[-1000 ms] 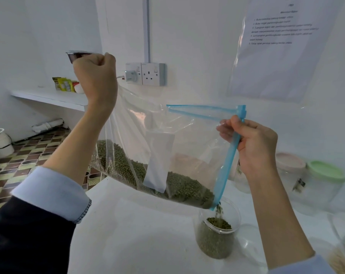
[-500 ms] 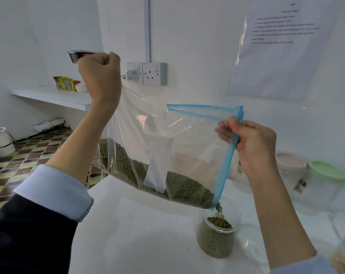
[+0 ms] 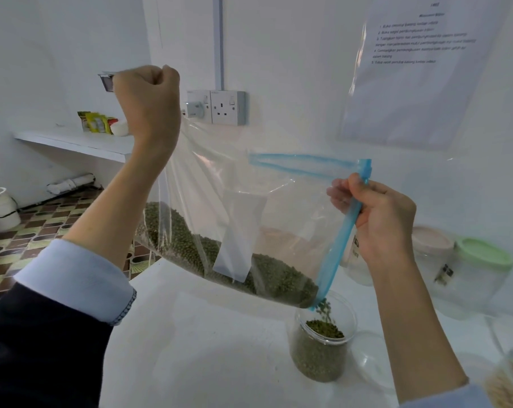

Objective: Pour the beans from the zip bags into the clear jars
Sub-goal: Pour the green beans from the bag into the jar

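Note:
A clear zip bag [image 3: 281, 201] with a blue zip strip hangs tilted over the white table [image 3: 214, 348]. Green beans [image 3: 281, 281] lie along its lower edge. My left hand [image 3: 149, 104] grips the bag's bottom corner, raised high. My right hand [image 3: 381, 219] pinches the blue zip edge near the slider. From the bag's lowest corner a thin stream of beans falls into a clear jar [image 3: 321, 346], which stands on the table and is mostly full of green beans.
A clear lid [image 3: 373, 360] lies right of the jar. Behind stand a pink-lidded container [image 3: 431, 245] and a green-lidded one [image 3: 481, 260]. Another jar with pale grains [image 3: 511, 378] sits at the far right. A wall socket [image 3: 217, 107] and a shelf [image 3: 81, 142] are behind.
My left hand has lifted the bag's bottom corner a little higher. Beans keep running into the jar and its level has risen slightly.

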Demonstrator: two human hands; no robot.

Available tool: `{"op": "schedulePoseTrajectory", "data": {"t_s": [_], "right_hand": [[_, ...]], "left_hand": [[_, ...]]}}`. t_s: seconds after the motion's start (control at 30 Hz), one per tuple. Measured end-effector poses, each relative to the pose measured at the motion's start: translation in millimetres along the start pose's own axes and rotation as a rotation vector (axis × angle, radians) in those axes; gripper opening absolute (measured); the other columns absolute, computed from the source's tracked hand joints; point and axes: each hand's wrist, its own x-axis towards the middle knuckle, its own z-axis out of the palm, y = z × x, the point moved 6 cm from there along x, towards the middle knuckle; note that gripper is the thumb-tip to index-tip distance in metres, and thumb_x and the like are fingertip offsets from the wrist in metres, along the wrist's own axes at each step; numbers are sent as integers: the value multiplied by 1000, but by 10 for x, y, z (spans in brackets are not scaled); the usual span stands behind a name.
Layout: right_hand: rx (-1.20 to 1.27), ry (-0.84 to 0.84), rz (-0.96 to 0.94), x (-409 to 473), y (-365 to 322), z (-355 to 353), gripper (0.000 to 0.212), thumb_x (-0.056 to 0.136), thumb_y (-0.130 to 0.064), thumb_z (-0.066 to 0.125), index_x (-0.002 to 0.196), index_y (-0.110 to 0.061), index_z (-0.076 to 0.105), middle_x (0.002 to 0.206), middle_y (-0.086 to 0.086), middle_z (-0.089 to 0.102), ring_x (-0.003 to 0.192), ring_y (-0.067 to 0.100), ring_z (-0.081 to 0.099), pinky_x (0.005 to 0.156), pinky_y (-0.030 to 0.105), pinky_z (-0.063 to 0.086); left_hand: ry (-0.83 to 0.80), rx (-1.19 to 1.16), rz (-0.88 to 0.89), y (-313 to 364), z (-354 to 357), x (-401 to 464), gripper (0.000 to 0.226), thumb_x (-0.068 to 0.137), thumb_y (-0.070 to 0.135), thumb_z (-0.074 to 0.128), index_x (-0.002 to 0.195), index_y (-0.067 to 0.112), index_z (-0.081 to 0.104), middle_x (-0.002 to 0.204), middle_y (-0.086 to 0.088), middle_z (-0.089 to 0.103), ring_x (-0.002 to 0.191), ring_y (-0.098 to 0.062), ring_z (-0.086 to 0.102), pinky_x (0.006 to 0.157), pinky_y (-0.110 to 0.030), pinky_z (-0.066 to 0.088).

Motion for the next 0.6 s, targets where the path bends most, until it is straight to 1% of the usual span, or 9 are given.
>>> {"op": "schedulePoseTrajectory", "data": {"t_s": [0.07, 0.13, 0.2, 0.3, 0.37, 0.43, 0.6], "right_hand": [[4, -2, 5, -13, 3, 0, 15, 85, -4, 65, 70, 0, 65, 65, 9, 70, 61, 21, 68, 68, 28, 59], [7, 4, -3, -12, -6, -17, 15, 86, -4, 64, 71, 0, 65, 64, 8, 70, 60, 20, 68, 68, 27, 58], [-9, -9, 3, -3, -9, -1, 15, 86, -4, 64, 72, 1, 65, 65, 9, 71, 61, 20, 68, 67, 27, 58], [-5, 6, -3, 18, -25, -8, 16, 85, -3, 65, 70, 0, 66, 65, 9, 71, 61, 21, 68, 66, 27, 57], [-9, -1, -7, 30, -56, -1, 16, 86, -4, 65, 70, 0, 66, 65, 9, 71, 61, 21, 68, 67, 27, 57], [-29, -19, 3, 15, -63, 17, 14, 86, -4, 65, 72, 1, 66, 66, 10, 71, 62, 21, 69, 67, 27, 57], [-20, 4, 13, 1, -53, 7, 12, 86, -5, 66, 76, 2, 67, 68, 10, 71, 62, 21, 69, 66, 26, 57]], "left_hand": [[-10, -11, -2, 10, 8, 6, 45, 75, 6, 48, 45, 21, 19, 33, 10, 14, 46, -12, 13, 50, -18, 27], [-8, 0, -11, -5, 4, -3, 45, 75, 4, 48, 45, 21, 18, 32, 10, 13, 44, -9, 11, 49, -14, 27], [-1, 11, -16, -15, -9, -9, 44, 74, 4, 47, 45, 21, 19, 32, 11, 13, 44, -8, 12, 48, -12, 26], [-3, 12, -44, -38, -40, 3, 44, 71, 5, 46, 40, 24, 20, 32, 11, 13, 45, -12, 13, 47, -17, 23], [5, 19, -75, -66, -63, 11, 45, 70, 6, 45, 33, 21, 23, 32, 11, 12, 46, -14, 13, 47, -20, 22], [6, 20, -94, -100, -85, 12, 45, 70, 6, 44, 31, 21, 27, 32, 12, 13, 46, -14, 12, 47, -22, 21], [48, 42, -145, -254, -158, -6, 48, 72, 4, 46, 31, 21, 28, 30, 12, 15, 47, -16, 16, 47, -20, 23]]}}
